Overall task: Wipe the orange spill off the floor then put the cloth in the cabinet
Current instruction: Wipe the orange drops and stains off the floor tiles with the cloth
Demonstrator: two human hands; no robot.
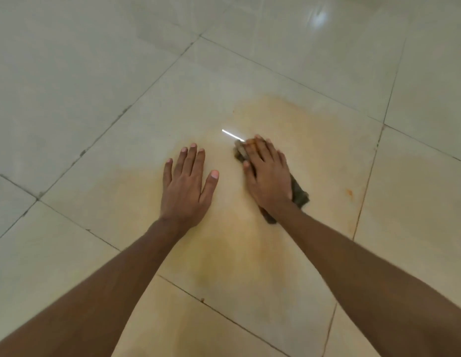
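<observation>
Right hand (269, 176) flat, fingers spread, pressing the dark crumpled wiping cloth (300, 194) mid-smear of the pale orange spill (224, 243) on the glossy cream tiled floor (95, 73). Left hand (186, 186) open, empty, braced beside the cloth. Overlap strokes inward (orange specks sit right of the cloth).

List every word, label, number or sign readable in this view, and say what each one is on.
None. No text shows on the floor tiles, the cloth, the orange spill or either hand. The white streak near the right hand is a light reflection, not writing. The left hand lies flat on the tile, with nothing printed near it.
</observation>
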